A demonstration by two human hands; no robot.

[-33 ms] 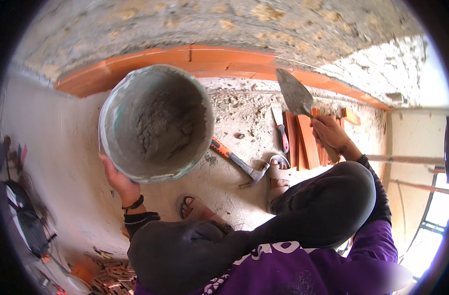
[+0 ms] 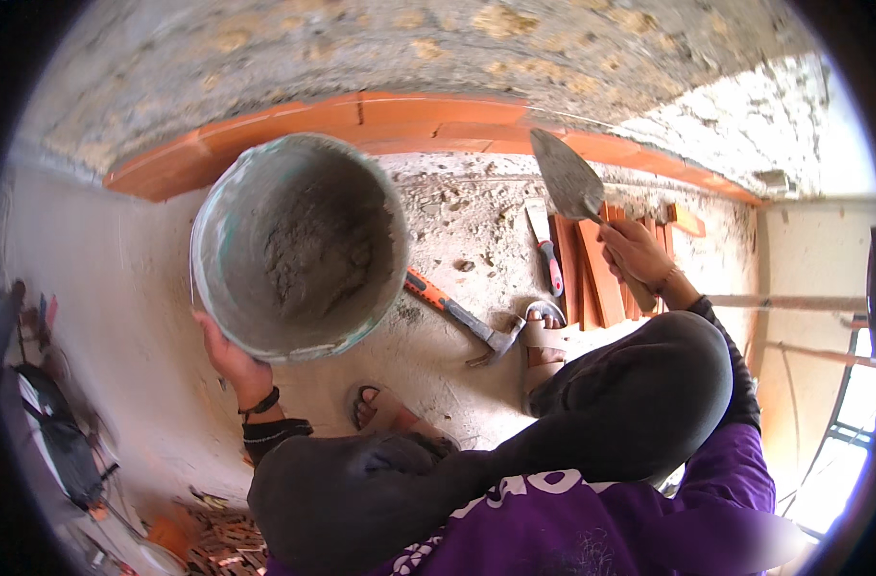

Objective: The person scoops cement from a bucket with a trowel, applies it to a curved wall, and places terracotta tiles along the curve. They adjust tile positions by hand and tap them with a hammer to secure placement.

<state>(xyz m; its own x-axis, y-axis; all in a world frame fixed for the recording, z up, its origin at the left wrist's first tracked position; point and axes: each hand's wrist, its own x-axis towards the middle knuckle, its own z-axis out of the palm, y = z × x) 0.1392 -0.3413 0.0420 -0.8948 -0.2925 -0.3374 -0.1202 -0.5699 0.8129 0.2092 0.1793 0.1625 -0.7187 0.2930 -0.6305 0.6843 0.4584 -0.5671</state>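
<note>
My left hand [image 2: 238,365] grips the near left side of a grey, mortar-smeared bucket [image 2: 213,278]; its fingers are partly hidden behind the wall. The bucket is tipped so that its mouth faces me, and wet grey mortar [image 2: 313,254] lies inside. In my right hand [image 2: 639,254] is the handle of a pointed brick trowel [image 2: 568,178]. Its blade is coated grey and points up and away, toward a low course of orange bricks [image 2: 400,120]. The trowel is apart from the bucket.
A claw hammer [image 2: 467,322] with an orange grip lies by my foot. Beyond it are a putty knife [image 2: 548,254] and stacked orange brick pieces [image 2: 601,278]. Mortar crumbs litter the floor by the rough wall [image 2: 380,48]. A dark bag [image 2: 59,437] and brick rubble [image 2: 222,542] are at left.
The bucket has shifted slightly left and nearer me with my left hand. The trowel and my right hand have moved a little left.
</note>
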